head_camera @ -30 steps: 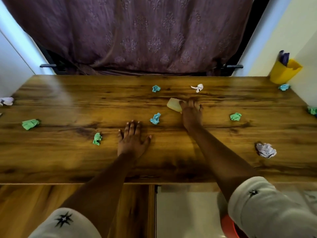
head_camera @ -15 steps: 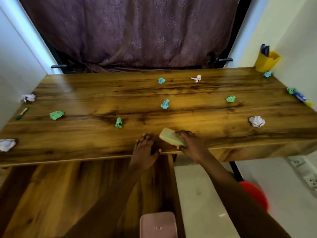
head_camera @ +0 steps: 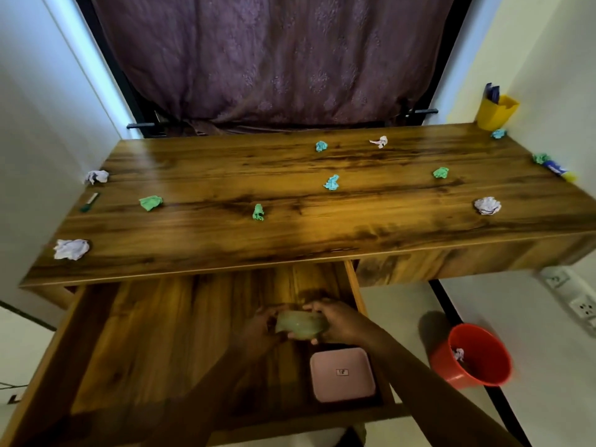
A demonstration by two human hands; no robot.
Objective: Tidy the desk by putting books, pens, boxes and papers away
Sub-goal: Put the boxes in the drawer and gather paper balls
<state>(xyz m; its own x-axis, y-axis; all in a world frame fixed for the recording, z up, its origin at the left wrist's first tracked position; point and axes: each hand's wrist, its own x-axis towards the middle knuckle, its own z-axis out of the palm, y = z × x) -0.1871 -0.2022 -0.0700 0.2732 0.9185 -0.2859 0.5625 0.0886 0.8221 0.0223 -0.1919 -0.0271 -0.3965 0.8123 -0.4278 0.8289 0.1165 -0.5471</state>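
A pale box (head_camera: 300, 324), blurred and greenish-yellow, is held between both hands above the floor of the open drawer (head_camera: 161, 333), just below the front edge of the tabletop (head_camera: 290, 233). The grip of the left hand (head_camera: 263, 330) is closed around the box's left end, and the grip of the right hand (head_camera: 342, 324) is curled over its right end, with the fingers laid across the top. Whether the box touches the drawer floor cannot be told. A pink box (head_camera: 342, 374) with rounded corners lies flat in the drawer's near right corner, close to the right forearm. Crumpled paper balls are scattered over the tabletop: a white one (head_camera: 71, 249) near the front left corner, another white one (head_camera: 96, 176) at the left edge, green ones (head_camera: 150, 202) (head_camera: 258, 212) left of the middle, blue ones (head_camera: 331, 182) (head_camera: 321, 145) near the centre, and a white one (head_camera: 487, 205) towards the right. A marker (head_camera: 89, 201) lies at the left edge. A yellow cup (head_camera: 495, 112) holding dark pens stands in the far right corner. A red bucket (head_camera: 474, 359) containing a paper ball is seen on the floor to the right.
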